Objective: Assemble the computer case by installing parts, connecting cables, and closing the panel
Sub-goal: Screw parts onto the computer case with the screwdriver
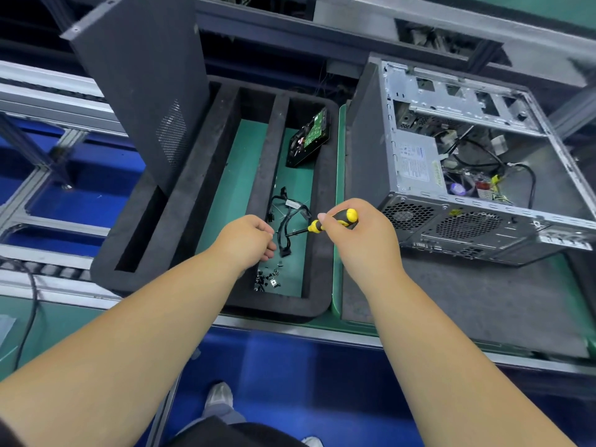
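Head view: at frame centre the right hand point(354, 233) grips the yellow-and-black handle of a screwdriver point(335, 221), its shaft pointing left toward the left hand point(250, 241), whose fingers are curled at the shaft's tip; what they pinch I cannot tell. Both hover over a black foam tray point(213, 175) holding cables point(287, 217), small screws point(267, 279) and a hard drive point(309, 137). The side panel point(142, 88) stands upright at upper left, and the open computer case point(477, 175) lies on its side at right.
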A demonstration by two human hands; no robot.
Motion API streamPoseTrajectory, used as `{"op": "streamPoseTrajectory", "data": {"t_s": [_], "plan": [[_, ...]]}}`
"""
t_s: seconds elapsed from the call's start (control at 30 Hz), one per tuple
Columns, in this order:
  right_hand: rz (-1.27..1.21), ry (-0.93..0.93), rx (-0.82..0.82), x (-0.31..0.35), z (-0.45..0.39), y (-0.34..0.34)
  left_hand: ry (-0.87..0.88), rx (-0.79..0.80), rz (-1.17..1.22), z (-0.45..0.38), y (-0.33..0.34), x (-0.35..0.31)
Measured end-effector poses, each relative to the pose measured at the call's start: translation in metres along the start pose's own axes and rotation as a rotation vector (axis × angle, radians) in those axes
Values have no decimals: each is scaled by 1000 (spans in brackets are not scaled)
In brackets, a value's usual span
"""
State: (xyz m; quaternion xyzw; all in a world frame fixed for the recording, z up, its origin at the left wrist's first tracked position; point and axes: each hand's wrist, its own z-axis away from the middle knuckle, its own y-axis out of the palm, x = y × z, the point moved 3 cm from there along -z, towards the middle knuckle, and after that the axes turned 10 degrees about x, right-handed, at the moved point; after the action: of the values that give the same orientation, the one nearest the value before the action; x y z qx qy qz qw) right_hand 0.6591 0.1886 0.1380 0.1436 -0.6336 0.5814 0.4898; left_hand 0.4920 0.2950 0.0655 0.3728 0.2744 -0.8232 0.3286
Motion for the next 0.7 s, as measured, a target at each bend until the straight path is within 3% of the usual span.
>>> {"op": "streamPoseTrajectory", "data": {"t_s": [0.3,0.5,0.7], "plan": [[-82,-11,1,2,5,-5,-171,61,199,13,16,-15],[-144,7,13,5,5,-4,-172,57,327,12,13,-12],[-228,22,2,6,10,-9,-112,153,626,9,8,-3]]}}
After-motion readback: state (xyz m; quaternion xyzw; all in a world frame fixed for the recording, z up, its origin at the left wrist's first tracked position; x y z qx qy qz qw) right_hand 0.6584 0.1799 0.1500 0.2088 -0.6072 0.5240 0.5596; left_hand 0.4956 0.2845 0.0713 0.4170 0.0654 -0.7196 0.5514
